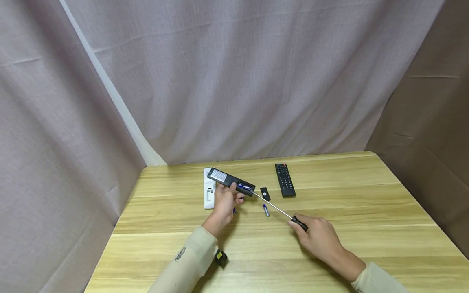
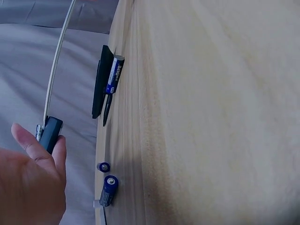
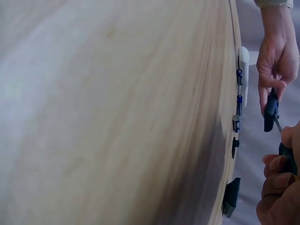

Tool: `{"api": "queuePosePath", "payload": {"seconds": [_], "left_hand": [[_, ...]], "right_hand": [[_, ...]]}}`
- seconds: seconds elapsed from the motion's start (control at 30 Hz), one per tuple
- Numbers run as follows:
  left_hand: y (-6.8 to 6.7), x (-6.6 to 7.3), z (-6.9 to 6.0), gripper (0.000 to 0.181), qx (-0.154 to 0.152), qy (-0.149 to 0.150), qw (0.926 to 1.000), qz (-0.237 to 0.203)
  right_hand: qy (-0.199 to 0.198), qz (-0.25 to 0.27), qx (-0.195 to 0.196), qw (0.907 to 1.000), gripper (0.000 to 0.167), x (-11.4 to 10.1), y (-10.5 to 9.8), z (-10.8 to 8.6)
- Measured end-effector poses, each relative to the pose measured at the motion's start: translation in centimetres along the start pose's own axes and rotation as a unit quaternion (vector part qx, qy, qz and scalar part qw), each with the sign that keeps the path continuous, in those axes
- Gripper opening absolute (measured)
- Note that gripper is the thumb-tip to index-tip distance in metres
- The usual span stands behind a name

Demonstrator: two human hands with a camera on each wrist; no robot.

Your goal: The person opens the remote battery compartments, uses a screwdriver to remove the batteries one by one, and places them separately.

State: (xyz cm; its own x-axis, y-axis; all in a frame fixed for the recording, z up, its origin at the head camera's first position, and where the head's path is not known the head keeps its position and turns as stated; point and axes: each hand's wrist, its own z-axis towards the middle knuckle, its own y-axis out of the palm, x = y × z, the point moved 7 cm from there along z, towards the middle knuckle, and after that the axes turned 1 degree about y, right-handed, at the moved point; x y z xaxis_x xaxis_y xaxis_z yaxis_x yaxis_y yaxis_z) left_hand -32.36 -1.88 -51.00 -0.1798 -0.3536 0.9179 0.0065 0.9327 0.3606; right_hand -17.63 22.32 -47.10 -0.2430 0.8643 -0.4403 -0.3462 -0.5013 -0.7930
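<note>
My left hand [image 1: 224, 203] grips a black remote [image 1: 231, 180] turned back side up, its battery bay uncovered with a blue battery [image 1: 244, 186] inside. My right hand [image 1: 320, 237] holds a screwdriver by its black handle [image 1: 299, 223]; the metal shaft [image 1: 272, 205] reaches to the bay's near end. In the left wrist view the shaft [image 2: 57, 58] meets the end of the remote [image 2: 51, 133] above the left fingers. The right wrist view shows the remote [image 3: 270, 111] in the left hand [image 3: 277, 61] and the curled right fingers [image 3: 277, 180] around the handle.
A second black remote [image 1: 285, 180] lies at the back right. Nearer are a small black cover [image 1: 265, 193] and a battery [image 1: 266, 210]. A white remote [image 1: 209, 195] lies behind the left hand, with batteries [image 2: 109, 190] beside it. A small black-and-yellow object [image 1: 221, 258] sits by the left sleeve.
</note>
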Motion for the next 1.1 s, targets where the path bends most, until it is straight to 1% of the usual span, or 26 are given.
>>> {"api": "queuePosePath", "payload": {"seconds": [0.13, 0.23, 0.3, 0.5, 0.63, 0.73, 0.83, 0.9, 1.03, 1.1], "left_hand": [[-0.05, 0.00, 0.00, 0.023, 0.000, -0.003, 1.0000, -0.002], [-0.01, 0.02, -0.01, 0.025, -0.004, 0.002, 1.0000, 0.003], [0.03, 0.08, -0.09, 0.026, -0.007, 0.007, 0.9999, 0.010], [0.20, 0.26, -0.31, 0.027, -0.015, 0.017, 0.9992, 0.033], [0.17, 0.24, -0.38, 0.025, -0.012, 0.021, 0.9984, 0.050], [0.17, 0.17, -0.35, 0.026, -0.016, 0.023, 0.9982, 0.053], [0.29, 0.24, -0.34, 0.028, -0.024, 0.025, 0.9982, 0.050], [0.34, 0.31, -0.35, 0.029, -0.027, 0.025, 0.9982, 0.047], [0.23, 0.36, -0.38, 0.027, -0.025, 0.025, 0.9985, 0.042], [0.17, 0.36, -0.40, 0.025, -0.022, 0.025, 0.9987, 0.038]], "right_hand": [[-0.005, 0.010, 0.006, 0.9999, 0.016, 0.05, 0.14, -0.09], [-0.006, 0.012, 0.005, 0.9999, 0.008, 0.13, 0.28, -0.19], [-0.006, 0.008, 0.004, 0.9999, 0.007, 0.15, 0.32, -0.24], [0.001, -0.021, -0.014, 0.9997, 0.009, 0.04, 0.33, -0.05], [0.014, -0.034, -0.044, 0.9984, 0.027, -0.16, 0.51, 0.20], [0.028, -0.031, -0.058, 0.9974, 0.024, -0.19, 0.60, 0.27], [0.032, -0.021, -0.053, 0.9979, 0.018, -0.14, 0.56, 0.16], [0.031, -0.014, -0.043, 0.9985, 0.018, -0.10, 0.53, 0.02], [0.029, 0.001, -0.033, 0.9990, 0.018, -0.02, 0.80, -0.25], [0.032, 0.005, -0.033, 0.9989, 0.014, 0.06, 0.92, -0.39]]}}
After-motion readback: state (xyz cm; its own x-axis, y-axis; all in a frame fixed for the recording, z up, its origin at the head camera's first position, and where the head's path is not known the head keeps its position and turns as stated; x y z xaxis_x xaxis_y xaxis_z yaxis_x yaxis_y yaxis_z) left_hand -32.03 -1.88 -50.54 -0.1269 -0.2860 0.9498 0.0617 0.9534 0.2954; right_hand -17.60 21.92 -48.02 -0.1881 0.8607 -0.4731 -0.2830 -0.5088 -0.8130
